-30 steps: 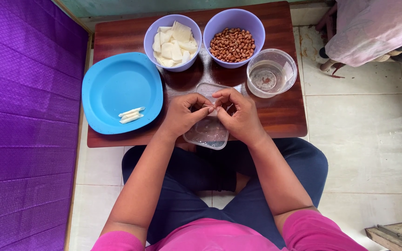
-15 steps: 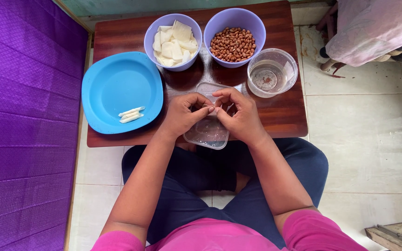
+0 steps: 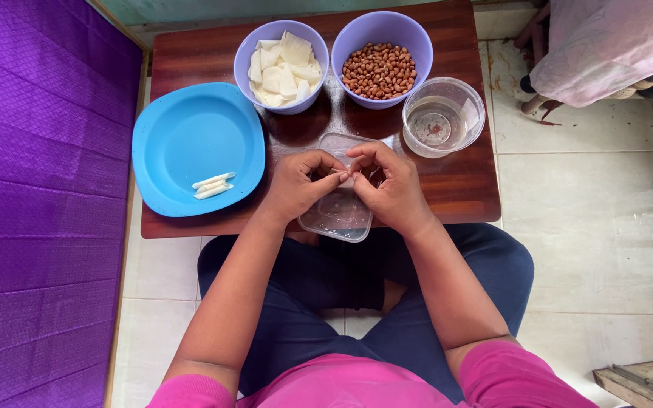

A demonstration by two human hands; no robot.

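My left hand (image 3: 300, 185) and my right hand (image 3: 388, 183) meet fingertip to fingertip over a clear plastic lid (image 3: 338, 217) at the front edge of a small wooden table (image 3: 205, 57). Together they pinch a small pale piece, mostly hidden by the fingers. A lilac bowl of white dough squares (image 3: 281, 64) and a lilac bowl of peanuts (image 3: 381, 69) stand at the back. A blue plate (image 3: 183, 140) on the left carries two or three rolled white sticks (image 3: 212, 185).
A clear round tub with a little water (image 3: 442, 117) stands right of the hands. A purple mat (image 3: 35, 204) lies along the left. Another person's feet and pale cloth (image 3: 606, 45) are at the top right on the tiled floor.
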